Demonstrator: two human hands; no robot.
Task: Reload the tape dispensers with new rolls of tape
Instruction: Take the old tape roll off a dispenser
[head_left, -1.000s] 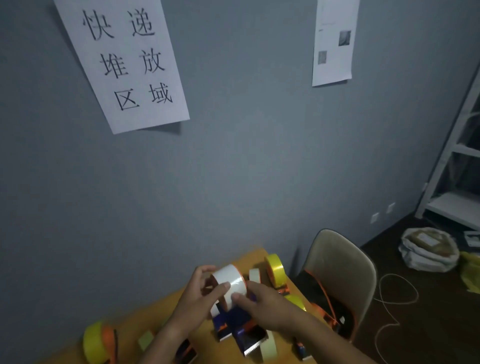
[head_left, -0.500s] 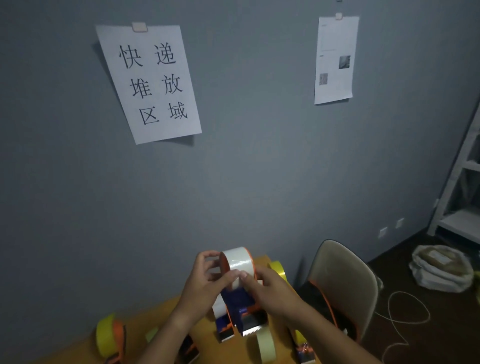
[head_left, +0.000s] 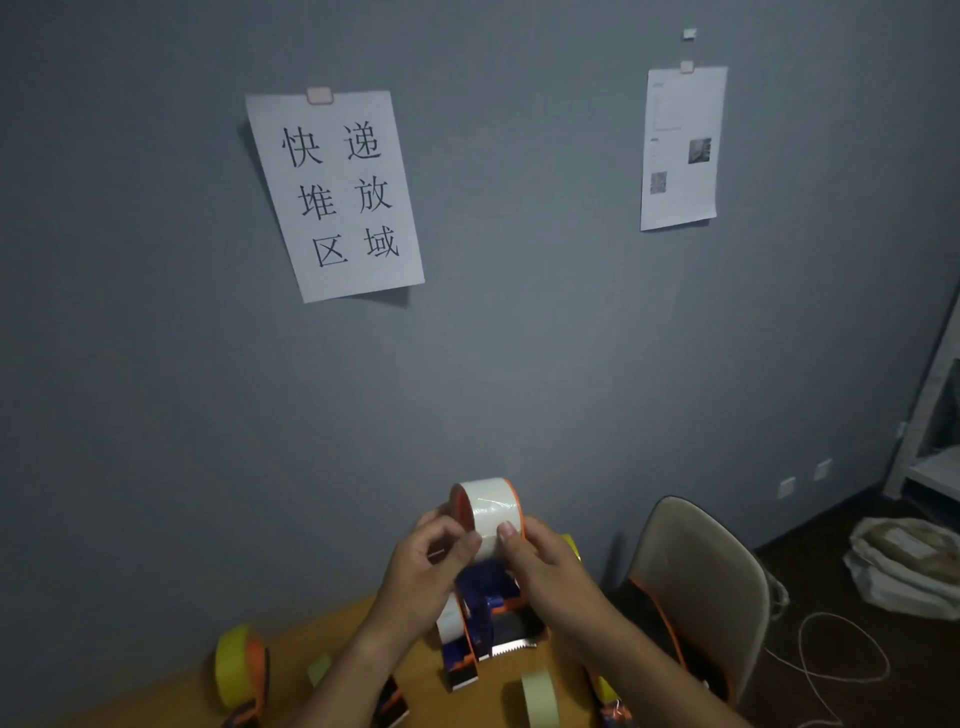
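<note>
I hold a blue and orange tape dispenser (head_left: 493, 616) up above the wooden table (head_left: 337, 639), its toothed blade facing me. A white tape roll (head_left: 488, 506) sits on its orange hub at the top. My left hand (head_left: 423, 564) grips the roll's left side, thumb on the white face. My right hand (head_left: 540, 561) grips the right side, thumb pressed on the tape's face. A second dispenser with a yellow roll (head_left: 240, 670) lies at the table's left. A pale loose roll (head_left: 540, 696) stands near the front edge.
A beige chair (head_left: 696, 587) stands just right of the table with dark orange-trimmed items on its seat. White cord (head_left: 831, 654) and a bag (head_left: 904, 566) lie on the dark floor at the right. A grey wall with two paper sheets rises behind.
Both hands have lifted the dispenser and white roll higher off the table and toward the wall. My thumbs have shifted onto the roll's face. The view has tilted down.
</note>
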